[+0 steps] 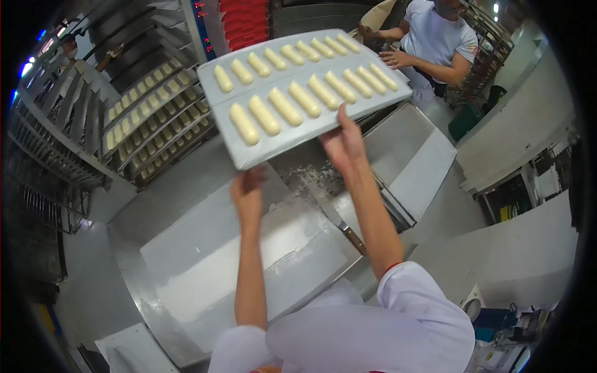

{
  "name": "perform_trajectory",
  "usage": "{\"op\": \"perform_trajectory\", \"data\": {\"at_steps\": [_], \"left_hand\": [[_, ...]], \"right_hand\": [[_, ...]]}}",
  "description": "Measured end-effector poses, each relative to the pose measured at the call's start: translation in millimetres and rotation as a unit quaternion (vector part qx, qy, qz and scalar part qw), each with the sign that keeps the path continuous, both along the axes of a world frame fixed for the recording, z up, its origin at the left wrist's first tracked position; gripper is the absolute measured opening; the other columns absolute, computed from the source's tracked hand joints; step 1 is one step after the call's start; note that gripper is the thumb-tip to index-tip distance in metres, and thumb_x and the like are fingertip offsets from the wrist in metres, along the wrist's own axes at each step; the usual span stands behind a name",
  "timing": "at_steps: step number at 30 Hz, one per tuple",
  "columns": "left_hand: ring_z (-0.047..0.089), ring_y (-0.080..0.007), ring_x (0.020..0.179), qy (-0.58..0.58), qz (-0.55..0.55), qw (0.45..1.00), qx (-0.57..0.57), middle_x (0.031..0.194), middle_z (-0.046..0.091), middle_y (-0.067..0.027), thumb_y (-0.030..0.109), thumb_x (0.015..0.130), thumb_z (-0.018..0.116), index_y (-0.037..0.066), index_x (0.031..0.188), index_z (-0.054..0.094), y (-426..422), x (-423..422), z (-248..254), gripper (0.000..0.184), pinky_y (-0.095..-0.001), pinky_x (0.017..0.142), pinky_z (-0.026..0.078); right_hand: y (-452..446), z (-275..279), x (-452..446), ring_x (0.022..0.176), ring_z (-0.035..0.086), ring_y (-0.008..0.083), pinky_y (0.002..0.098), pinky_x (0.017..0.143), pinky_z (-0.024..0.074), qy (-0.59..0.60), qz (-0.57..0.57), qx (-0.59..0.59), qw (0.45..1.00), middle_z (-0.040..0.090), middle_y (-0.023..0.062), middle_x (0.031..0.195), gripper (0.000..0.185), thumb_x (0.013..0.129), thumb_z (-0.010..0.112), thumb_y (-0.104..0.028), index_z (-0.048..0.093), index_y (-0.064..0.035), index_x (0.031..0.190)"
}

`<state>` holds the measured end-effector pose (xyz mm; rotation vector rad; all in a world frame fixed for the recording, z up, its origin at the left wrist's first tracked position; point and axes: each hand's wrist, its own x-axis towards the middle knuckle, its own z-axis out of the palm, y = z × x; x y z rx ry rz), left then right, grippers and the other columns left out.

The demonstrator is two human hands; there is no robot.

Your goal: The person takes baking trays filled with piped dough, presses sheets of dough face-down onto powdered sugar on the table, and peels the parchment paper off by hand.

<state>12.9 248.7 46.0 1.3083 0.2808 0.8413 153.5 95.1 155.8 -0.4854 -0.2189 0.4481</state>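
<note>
A metal baking tray lined with pale paper [280, 84] is held up, tilted, above the work table. Two rows of pale yellow piped dough sticks [285, 106] lie on it. My right hand [346, 144] grips the near edge of the tray, thumb on top and fingers underneath. Just below the tray's near left corner is my left hand [249, 184], smeared by motion; whether its fingers touch the tray is unclear. On the metal work table [205, 261] beneath rests a spatula with a wooden handle [354, 240], beside scattered crumbs.
At left stands a rack [99, 155] with several trays of similar dough sticks. Another tray [404, 149] lies on the table's right side. A co-worker [435, 37] stands beyond the held tray, hands near its far right corner. Another person [74, 53] is at far left.
</note>
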Motion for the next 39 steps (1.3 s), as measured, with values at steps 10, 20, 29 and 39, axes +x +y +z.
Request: {"op": "perform_trajectory", "data": {"at_steps": [10,20,29,39], "left_hand": [[0.046,-0.0061,0.07,0.24,0.162,0.955,-0.057,0.088,0.056,0.0,0.028,0.097,0.052,0.005,0.105,0.056,105,-250,47,0.025,-0.0199,0.059,0.031],[0.046,-0.007,0.071,0.331,0.24,0.898,-0.163,0.08,0.057,0.0028,0.015,0.088,0.064,0.003,0.098,0.063,187,-336,-44,0.015,-0.0211,0.067,0.036],[0.056,-0.0092,0.077,0.386,0.223,0.888,-0.115,0.083,0.065,-0.0029,0.009,0.085,0.065,-0.001,0.099,0.066,265,-334,-101,0.018,-0.0221,0.073,0.041],[0.063,-0.0122,0.075,0.444,0.164,0.878,-0.066,0.08,0.069,-0.008,0.006,0.083,0.064,0.001,0.098,0.068,300,-342,-142,0.016,-0.024,0.073,0.046]], "right_hand": [[145,-91,-187,0.129,0.04,0.0237,0.0406,0.11,0.0324,0.13,0.17,-0.034,0.976,0.04,0.0109,0.14,0.05,0.099,0.045,-0.03,0.033,-0.0006,0.137],[231,-179,-268,0.13,0.04,0.0226,0.0392,0.111,0.0321,0.186,0.224,-0.083,0.953,0.04,0.0113,0.14,0.045,0.1,0.044,-0.027,0.034,-0.0015,0.136],[253,-205,-276,0.128,0.039,0.0237,0.0401,0.109,0.0319,0.279,0.274,-0.159,0.907,0.043,0.0129,0.134,0.04,0.098,0.047,-0.02,0.037,-0.001,0.132],[218,-126,-198,0.101,0.052,0.0141,0.0354,0.094,0.035,0.01,0.341,-0.437,0.832,0.06,0.0023,0.108,0.04,0.09,0.059,-0.02,0.054,-0.003,0.125]]}}
